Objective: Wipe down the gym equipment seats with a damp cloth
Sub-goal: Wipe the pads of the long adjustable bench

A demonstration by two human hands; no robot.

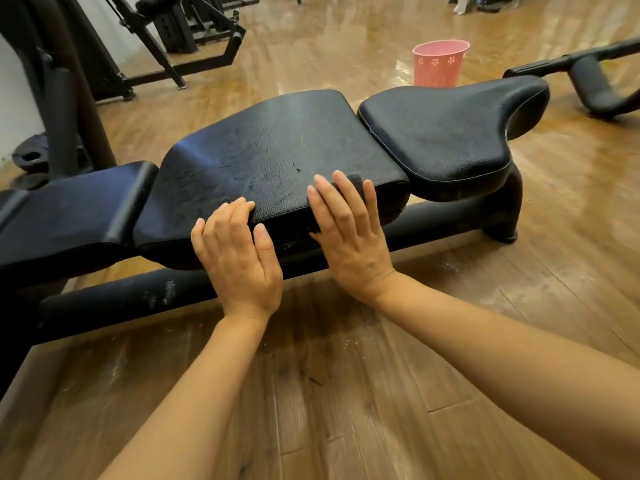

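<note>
Black leatherette covers the middle bench pad (277,157), whose long axis runs from 8 o'clock to 2 o'clock across the view. Your right hand (349,230) lies flat over the pad's near edge, fingers straight and slightly spread; a dark fold showing between the fingertips (355,178) is probably the damp cloth, though black on black leaves this uncertain. Your left hand (239,254) sits just beside it at 9 o'clock — fingers curled over the same edge, holding the pad steady, pinching nothing else. Unwiped surface lies mainly at 12 o'clock and 10 o'clock from your right hand, so that hand is placed to stroke away from you. Seat pad (446,129) adjoins at 2 o'clock; a pink bucket (440,62) stands well beyond, at 1 o'clock.
</note>
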